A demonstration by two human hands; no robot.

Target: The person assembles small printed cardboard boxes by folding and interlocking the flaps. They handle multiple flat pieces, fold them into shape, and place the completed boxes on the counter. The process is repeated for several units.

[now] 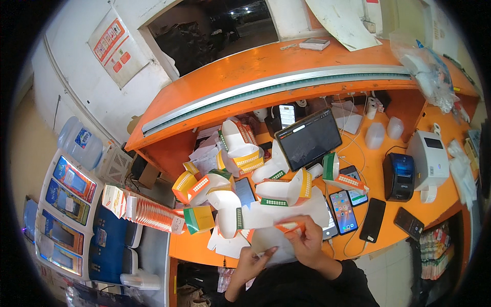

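Observation:
Close to my body at the desk's near edge, both hands hold a paper food carton [270, 239], its plain white-grey inner side showing and an orange printed edge along the top. My left hand [251, 263] is closed on its lower left edge, thumb pressed on the card. My right hand [307, 243] grips its right side, fingers bent over the top. Just beyond lie several loose cartons: a white one with a green edge [227, 212], a green and yellow one [199, 219], and a yellow-edged one [289, 190]. A long row of nested orange-and-white cartons [153, 212] reaches out to the left.
A tablet [309, 139] stands tilted behind the cartons. Several phones, one with a lit screen [343, 211], lie at right among cables. Beyond them are a black printer [399, 176] and a white printer [428, 156]. A drinks machine [66, 204] stands left; an orange shelf [245, 56] overhangs the desk.

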